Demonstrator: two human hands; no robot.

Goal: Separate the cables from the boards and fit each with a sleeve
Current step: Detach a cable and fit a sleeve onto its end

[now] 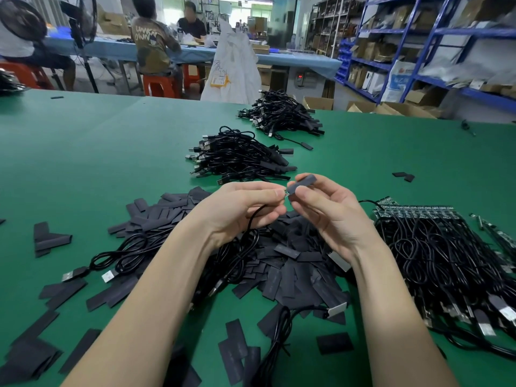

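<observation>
My left hand [245, 208] pinches the end of a black cable [252, 222] between thumb and fingers; the cable hangs down past my wrist. My right hand [332, 210] pinches a flat dark grey sleeve [303, 183], its lower mouth right at the small metal tip of the cable [286, 193]. Below both hands lies a heap of loose sleeves [282, 263]. To the right, a panel of green boards [413, 211] has many black cables [446, 261] still joined to it.
Two piles of sleeved cables [240, 157] [282, 113] lie farther back on the green table [97, 152]. Loose USB cables [111, 258] and scattered sleeves [47, 238] lie at the left. People sit at a blue table behind; shelves stand at the right.
</observation>
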